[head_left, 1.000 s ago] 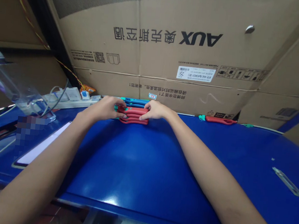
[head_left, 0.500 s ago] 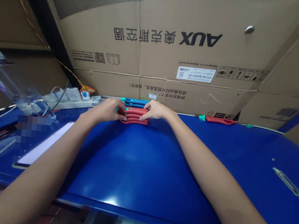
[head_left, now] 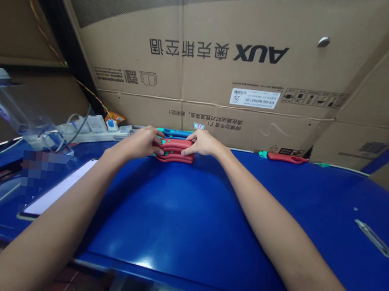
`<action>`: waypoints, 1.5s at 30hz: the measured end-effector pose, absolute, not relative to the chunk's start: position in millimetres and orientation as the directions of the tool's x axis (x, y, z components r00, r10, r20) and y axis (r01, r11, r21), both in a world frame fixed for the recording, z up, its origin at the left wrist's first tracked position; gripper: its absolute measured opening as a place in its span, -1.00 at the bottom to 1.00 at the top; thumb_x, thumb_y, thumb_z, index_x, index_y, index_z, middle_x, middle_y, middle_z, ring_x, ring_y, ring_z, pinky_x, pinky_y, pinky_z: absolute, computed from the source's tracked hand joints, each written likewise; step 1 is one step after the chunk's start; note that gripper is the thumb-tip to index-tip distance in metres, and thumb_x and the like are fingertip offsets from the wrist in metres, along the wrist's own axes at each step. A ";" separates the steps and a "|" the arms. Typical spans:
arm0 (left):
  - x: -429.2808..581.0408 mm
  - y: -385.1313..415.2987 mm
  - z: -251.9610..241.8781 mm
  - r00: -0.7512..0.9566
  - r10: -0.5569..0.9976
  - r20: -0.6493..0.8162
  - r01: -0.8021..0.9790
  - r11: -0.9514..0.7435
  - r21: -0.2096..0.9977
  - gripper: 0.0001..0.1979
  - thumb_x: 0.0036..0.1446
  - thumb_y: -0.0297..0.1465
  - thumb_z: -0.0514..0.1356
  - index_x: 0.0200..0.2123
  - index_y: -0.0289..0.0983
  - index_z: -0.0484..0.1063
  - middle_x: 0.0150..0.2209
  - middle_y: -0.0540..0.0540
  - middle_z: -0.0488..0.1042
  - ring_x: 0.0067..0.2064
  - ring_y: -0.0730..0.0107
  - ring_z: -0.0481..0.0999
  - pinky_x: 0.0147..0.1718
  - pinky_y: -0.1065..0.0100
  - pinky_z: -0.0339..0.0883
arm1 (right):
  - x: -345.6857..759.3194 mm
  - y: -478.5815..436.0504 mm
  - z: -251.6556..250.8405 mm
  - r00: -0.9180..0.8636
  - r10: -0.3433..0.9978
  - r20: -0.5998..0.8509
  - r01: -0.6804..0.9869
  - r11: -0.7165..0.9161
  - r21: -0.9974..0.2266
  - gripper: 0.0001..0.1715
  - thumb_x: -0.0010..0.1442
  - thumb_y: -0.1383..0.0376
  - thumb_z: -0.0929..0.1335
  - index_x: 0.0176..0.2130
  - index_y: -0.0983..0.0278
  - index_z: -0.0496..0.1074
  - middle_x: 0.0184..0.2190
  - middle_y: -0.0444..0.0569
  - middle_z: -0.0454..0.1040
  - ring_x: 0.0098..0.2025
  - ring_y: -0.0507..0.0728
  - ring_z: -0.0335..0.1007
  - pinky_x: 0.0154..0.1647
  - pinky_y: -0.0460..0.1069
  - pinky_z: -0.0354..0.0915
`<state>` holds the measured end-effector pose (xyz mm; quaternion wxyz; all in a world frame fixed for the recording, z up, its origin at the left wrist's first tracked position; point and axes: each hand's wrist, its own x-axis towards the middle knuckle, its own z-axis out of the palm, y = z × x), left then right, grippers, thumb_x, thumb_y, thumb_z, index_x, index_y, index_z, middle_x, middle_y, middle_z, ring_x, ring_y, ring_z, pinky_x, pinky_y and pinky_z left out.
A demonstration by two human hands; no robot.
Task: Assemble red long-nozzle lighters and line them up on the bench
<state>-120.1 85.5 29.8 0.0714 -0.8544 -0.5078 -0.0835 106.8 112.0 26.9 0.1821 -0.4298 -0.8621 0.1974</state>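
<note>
A stack of several red handles with teal parts (head_left: 178,144) lies at the back of the blue table, against the cardboard. My left hand (head_left: 146,141) grips the left end of this stack, fingers over the top and thumb on the front. At the right end, my right hand (head_left: 204,143) pinches the same stack with its thumb in front. Behind the red ones, blue handles with teal ends (head_left: 175,133) show in part. What tool the handles belong to cannot be made out. Fingertips behind the stack are hidden.
Another red handle (head_left: 286,158) lies at the back right, by the cardboard (head_left: 209,8). A phone (head_left: 61,187), power strip (head_left: 101,135) and clear bottle (head_left: 21,104) stand on the left. A small clear tube-like piece (head_left: 375,238) lies at the right.
The red handles have shifted slightly within the stack; the gaps between them look different. Both hands stay at the stack's ends. The view has moved very slightly.
</note>
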 end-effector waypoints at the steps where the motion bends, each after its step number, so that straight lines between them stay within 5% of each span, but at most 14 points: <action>1: -121.7 85.4 32.6 0.465 0.853 0.238 0.881 -0.471 -0.033 -0.79 -0.02 -0.22 0.25 -0.46 -0.21 0.61 -0.01 -0.15 0.51 0.02 0.04 0.44 -0.01 0.19 0.29 | 107.0 112.1 28.4 -0.569 0.804 0.170 0.658 0.570 -0.493 -0.72 -0.08 0.19 0.47 -0.56 0.29 0.36 -0.66 -0.27 0.08 -0.54 -0.03 -0.03 -0.51 -0.08 -0.08; 7: -125.2 68.9 50.8 0.462 0.850 0.255 0.876 -0.482 0.017 -0.77 -0.01 -0.18 0.27 -0.37 -0.18 0.63 0.01 -0.11 0.50 -0.02 0.08 0.46 -0.02 0.23 0.29 | 114.4 93.1 48.4 -0.567 0.799 0.201 0.642 0.581 -0.500 -0.74 -0.09 0.16 0.47 -0.55 0.30 0.43 -0.65 -0.25 0.09 -0.53 -0.03 -0.02 -0.50 -0.08 -0.08; 18: -77.4 14.1 11.3 0.650 0.702 0.291 0.716 -0.694 0.074 -0.92 0.07 -0.38 0.32 -0.35 -0.26 0.60 -0.13 -0.17 0.55 -0.10 0.18 0.50 -0.09 0.24 0.34 | 167.4 32.3 25.0 -0.552 0.832 -0.056 0.705 0.429 -0.564 -0.65 -0.10 0.02 0.44 -0.56 0.24 0.41 -0.64 -0.21 0.17 -0.57 0.00 0.02 -0.56 -0.06 -0.07; 24: -90.8 22.6 -8.5 0.638 0.719 0.276 0.738 -0.673 0.048 -0.96 0.05 -0.40 0.33 -0.41 -0.25 0.60 -0.21 -0.14 0.57 -0.16 0.23 0.52 -0.14 0.28 0.35 | 150.2 34.1 -0.5 -0.533 0.845 -0.028 0.742 0.452 -0.495 -0.63 -0.06 0.00 0.43 -0.57 0.23 0.37 -0.65 -0.20 0.26 -0.54 0.04 0.16 -0.55 -0.05 -0.03; 30: -114.8 38.5 -14.6 0.586 0.759 0.284 0.786 -0.618 0.029 -0.95 0.01 -0.40 0.35 -0.43 -0.26 0.59 -0.16 -0.16 0.55 -0.11 0.18 0.51 -0.11 0.26 0.35 | 123.2 42.1 -7.7 -0.502 0.862 0.075 0.759 0.481 -0.439 -0.69 -0.04 0.07 0.44 -0.37 0.23 0.45 -0.51 -0.11 0.47 -0.47 0.09 0.34 -0.51 -0.06 0.07; 37: -123.8 41.5 -12.2 0.549 0.790 0.274 0.812 -0.582 0.052 -0.94 0.03 -0.40 0.34 -0.42 -0.26 0.57 -0.16 -0.16 0.53 -0.06 0.14 0.48 -0.07 0.23 0.34 | 112.7 45.6 -8.1 -0.437 0.894 0.102 0.781 0.433 -0.450 -0.77 0.01 0.19 0.44 -0.46 0.27 0.37 -0.51 -0.09 0.49 -0.47 0.07 0.38 -0.51 -0.08 0.08; 45: -127.6 44.4 -15.0 0.482 0.844 0.235 0.856 -0.511 0.081 -0.89 0.04 -0.32 0.32 -0.40 -0.25 0.57 -0.09 -0.18 0.46 0.00 0.07 0.43 -0.03 0.15 0.32 | 110.1 52.6 -16.0 -0.374 0.914 0.156 0.717 0.392 -0.576 -0.63 -0.02 0.27 0.48 -0.27 0.25 0.28 -0.47 -0.16 0.51 -0.45 0.05 0.42 -0.46 -0.09 0.19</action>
